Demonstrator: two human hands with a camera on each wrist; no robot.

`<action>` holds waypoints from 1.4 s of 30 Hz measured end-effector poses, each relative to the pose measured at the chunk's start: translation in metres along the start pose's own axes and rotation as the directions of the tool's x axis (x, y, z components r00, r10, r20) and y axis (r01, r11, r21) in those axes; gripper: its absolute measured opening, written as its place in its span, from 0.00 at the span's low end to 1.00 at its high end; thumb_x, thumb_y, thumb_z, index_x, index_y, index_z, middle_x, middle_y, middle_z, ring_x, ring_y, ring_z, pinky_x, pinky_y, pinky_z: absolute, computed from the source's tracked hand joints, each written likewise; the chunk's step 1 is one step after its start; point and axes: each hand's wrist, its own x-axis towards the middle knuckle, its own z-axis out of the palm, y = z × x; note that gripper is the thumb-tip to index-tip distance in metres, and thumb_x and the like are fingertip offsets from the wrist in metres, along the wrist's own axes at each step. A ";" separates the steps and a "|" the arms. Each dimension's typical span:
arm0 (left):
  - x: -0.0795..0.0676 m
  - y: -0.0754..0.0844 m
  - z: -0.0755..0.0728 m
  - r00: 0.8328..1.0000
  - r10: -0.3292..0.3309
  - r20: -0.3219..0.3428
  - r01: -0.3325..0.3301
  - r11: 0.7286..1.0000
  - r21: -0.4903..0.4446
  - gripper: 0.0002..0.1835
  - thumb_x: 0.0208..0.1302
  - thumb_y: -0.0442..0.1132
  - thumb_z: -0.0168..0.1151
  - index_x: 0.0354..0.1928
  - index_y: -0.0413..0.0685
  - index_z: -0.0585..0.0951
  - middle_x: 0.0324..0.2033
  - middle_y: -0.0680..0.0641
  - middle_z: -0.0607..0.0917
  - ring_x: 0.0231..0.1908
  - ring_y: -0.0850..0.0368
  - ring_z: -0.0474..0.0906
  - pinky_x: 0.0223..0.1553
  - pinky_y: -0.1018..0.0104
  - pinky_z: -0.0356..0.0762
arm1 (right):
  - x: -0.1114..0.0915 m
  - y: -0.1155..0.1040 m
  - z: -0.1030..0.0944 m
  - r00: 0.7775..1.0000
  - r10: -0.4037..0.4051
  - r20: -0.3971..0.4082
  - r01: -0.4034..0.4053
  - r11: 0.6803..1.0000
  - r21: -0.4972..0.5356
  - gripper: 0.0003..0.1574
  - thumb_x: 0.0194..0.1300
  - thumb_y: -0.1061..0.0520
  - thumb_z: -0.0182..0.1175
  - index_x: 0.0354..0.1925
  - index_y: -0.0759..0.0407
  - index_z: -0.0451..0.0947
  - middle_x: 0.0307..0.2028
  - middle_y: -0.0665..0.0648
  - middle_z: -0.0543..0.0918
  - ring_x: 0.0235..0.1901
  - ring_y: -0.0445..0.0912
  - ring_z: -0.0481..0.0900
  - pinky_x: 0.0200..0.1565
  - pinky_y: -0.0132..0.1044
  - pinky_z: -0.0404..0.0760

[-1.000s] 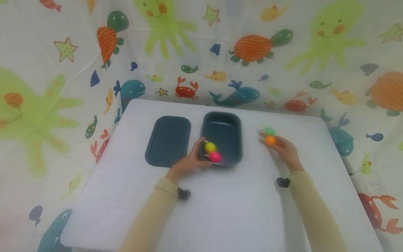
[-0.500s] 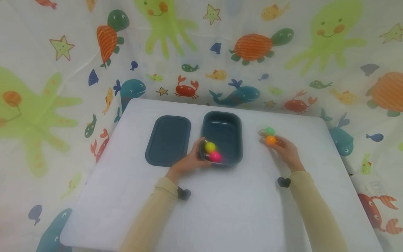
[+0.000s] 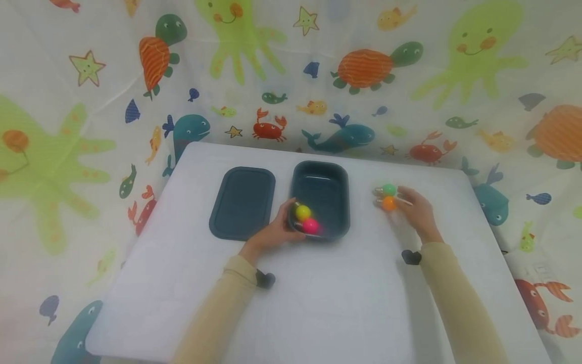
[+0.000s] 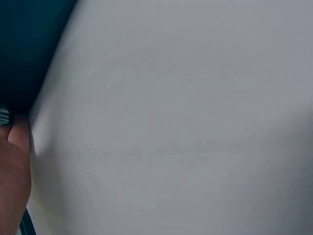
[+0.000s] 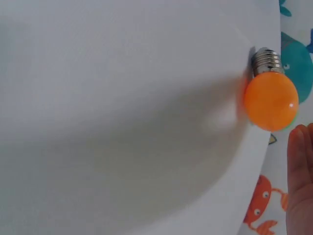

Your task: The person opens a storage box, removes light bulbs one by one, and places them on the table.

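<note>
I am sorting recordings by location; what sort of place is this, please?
Probably a small indoor workspace: cloth printed with sea animals hangs behind and beside a white table, which has a box on it.

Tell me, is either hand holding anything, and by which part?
The left hand grips the dark container by its near left corner. The right hand holds nothing; it is right beside the orange bulb.

I get a hazy, evenly lit head view, one glint inside the dark container [image 3: 325, 199]; my left wrist picture is grey and soft; in the right, broad shadow crosses the white table [image 5: 122, 54]; a small highlight dots the orange bulb [image 5: 271, 101].
</note>
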 end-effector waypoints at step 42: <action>-0.002 0.011 0.001 1.000 -0.016 0.014 0.017 0.999 -0.039 0.57 0.57 0.43 0.72 0.77 0.68 0.41 0.75 0.49 0.45 0.69 0.45 0.54 0.67 0.48 0.60 | 0.013 -0.130 0.068 0.951 -0.245 0.188 0.249 0.968 0.001 0.39 0.64 0.49 0.67 0.69 0.52 0.66 0.66 0.55 0.72 0.62 0.51 0.72 0.59 0.49 0.75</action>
